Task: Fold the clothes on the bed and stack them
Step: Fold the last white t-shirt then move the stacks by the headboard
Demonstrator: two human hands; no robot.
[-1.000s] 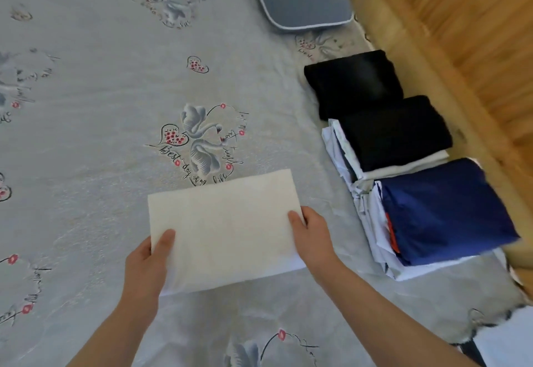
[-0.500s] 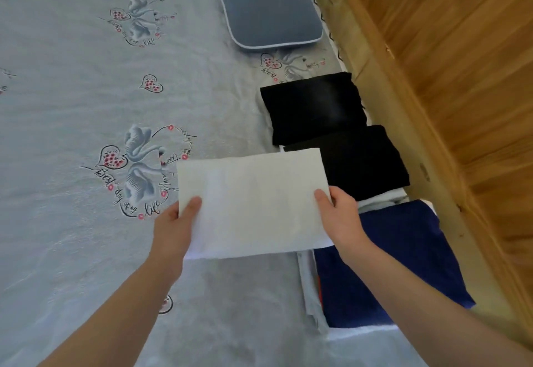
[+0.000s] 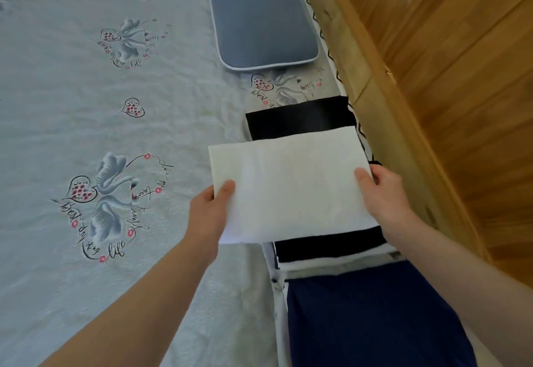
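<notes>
We judged the main risk to be the folded white garment [image 3: 288, 184] coming undone as it went down: it was held only at its two near corners, so the far edge could droop, catch on the black piece beneath it and flip open, or it could land crooked and hang off the pile toward our left hand. A second risk was knocking the row itself, since the navy garment [image 3: 375, 317] lay right under our right forearm and the stacks sat tight against the wooden wall [image 3: 432, 107] beyond our right hand. Our left hand [image 3: 209, 213] pinched the near left corner, thumb on top and fingers curled under the cloth; our right hand [image 3: 383, 193] gripped the near right edge the same way. The white garment hung between both hands, above the black folded garment [image 3: 328, 244] whose near edge showed just below it, with another black piece [image 3: 300, 118] beyond our fingertips and the grey pillow [image 3: 259, 17] farther off still.
</notes>
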